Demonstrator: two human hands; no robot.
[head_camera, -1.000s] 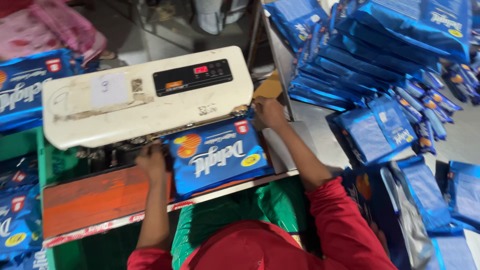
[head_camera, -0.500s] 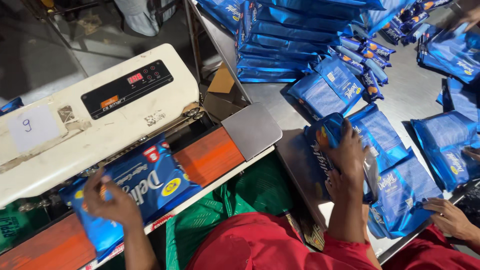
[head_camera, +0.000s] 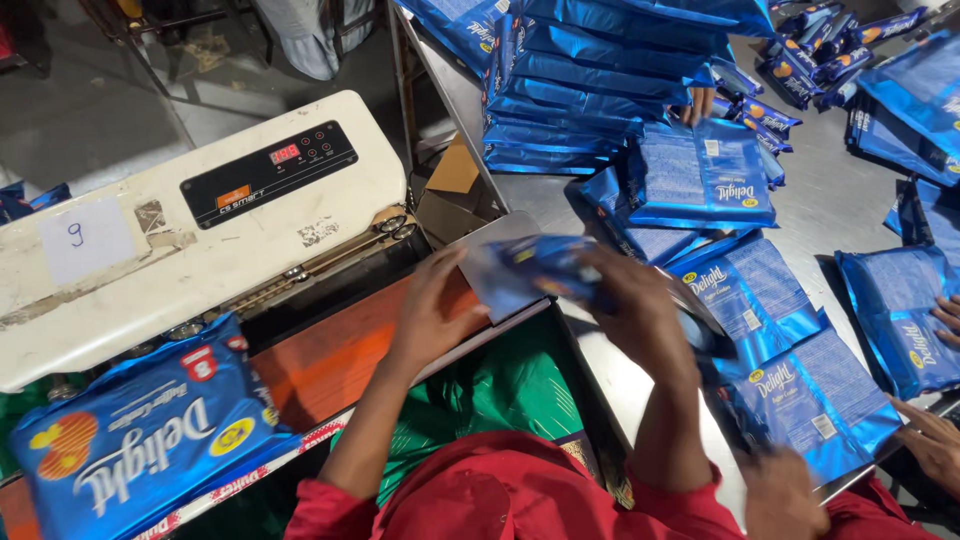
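The person wears a bright red garment whose sleeves end above the elbows, leaving both forearms bare down to the ringless left hand (head_camera: 430, 320) and right hand (head_camera: 640, 310).

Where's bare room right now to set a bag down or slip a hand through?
Free: the orange belt between the big blue pack and the left hand, and bare steel table right of the lone flat bag. Crowded: the bags beside the right hand, and the stacks behind.
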